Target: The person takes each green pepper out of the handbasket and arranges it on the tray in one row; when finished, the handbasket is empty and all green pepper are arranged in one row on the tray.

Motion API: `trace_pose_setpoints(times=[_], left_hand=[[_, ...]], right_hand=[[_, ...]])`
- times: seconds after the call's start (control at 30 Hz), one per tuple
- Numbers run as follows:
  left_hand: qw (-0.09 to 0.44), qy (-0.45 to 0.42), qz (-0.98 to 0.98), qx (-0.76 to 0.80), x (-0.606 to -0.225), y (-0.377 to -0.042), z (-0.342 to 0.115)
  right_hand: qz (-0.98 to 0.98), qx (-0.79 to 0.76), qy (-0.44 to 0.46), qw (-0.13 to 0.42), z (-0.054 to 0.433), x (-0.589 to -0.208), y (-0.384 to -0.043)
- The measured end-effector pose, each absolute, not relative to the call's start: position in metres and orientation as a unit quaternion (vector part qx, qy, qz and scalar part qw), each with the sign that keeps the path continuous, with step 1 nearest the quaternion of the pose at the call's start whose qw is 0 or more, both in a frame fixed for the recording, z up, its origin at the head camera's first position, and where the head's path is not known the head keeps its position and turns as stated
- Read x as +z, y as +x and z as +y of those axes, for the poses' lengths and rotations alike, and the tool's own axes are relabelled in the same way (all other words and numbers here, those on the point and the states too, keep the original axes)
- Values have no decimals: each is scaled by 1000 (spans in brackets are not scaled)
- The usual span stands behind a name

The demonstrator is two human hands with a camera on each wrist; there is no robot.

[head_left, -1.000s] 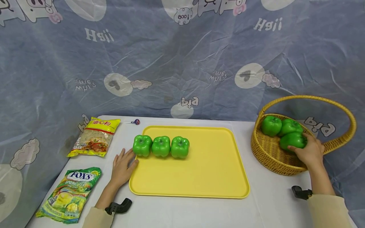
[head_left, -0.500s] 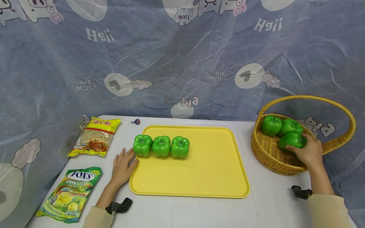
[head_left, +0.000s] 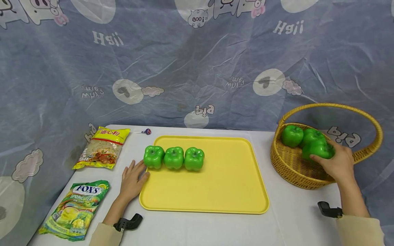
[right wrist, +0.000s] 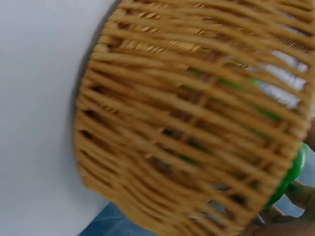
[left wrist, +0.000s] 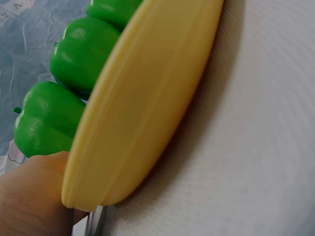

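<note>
My right hand [head_left: 339, 161] grips a green bell pepper [head_left: 317, 149] inside the wicker basket [head_left: 284, 171] at the right. Two more green peppers lie behind it in the basket, one of them this left one [head_left: 292, 135]. In the right wrist view the basket wall [right wrist: 187, 123] hides most of the pepper and part of the hand. My left hand [head_left: 133, 181] rests at the left rim of the yellow tray [head_left: 215, 191], fingers spread and relaxed. Its fingertips are close to the leftmost of three peppers [head_left: 154, 157] standing in a row on the tray.
At the left lie a yellow bag of pasta [head_left: 103, 148] and a green Fox's candy bag [head_left: 75, 210]. A lollipop [head_left: 147, 131] lies behind the tray. The basket's tall handle [head_left: 332, 105] arches over it, and a patterned grey-blue cloth [head_left: 184, 61] hangs behind the table.
My right hand has shifted slightly to the right with the pepper, which has turned a little in its grip. The left hand and the tray peppers have stayed still.
</note>
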State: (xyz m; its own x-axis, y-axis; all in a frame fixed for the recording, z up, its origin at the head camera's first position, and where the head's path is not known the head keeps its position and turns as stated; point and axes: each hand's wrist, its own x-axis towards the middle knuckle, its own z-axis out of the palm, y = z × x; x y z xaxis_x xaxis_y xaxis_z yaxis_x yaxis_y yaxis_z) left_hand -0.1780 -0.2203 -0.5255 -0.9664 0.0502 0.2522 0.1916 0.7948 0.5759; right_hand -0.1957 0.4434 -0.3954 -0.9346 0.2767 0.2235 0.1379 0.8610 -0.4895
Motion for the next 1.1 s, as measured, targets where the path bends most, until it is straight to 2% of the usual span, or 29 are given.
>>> trace_pose_setpoints(times=[0.5, 0.73, 1.1], left_hand=[[105, -60, -941, -315, -526, -178, -221], [101, -58, -942, -314, -527, -179, -221], [103, -60, -942, -314, -527, -179, -221]], right_hand=[[-944, 280, -69, 159, 364, -367, -175], [-932, 311, 9, 187, 313, -368, -172], [-930, 336, 74, 127, 233, -388, -184]])
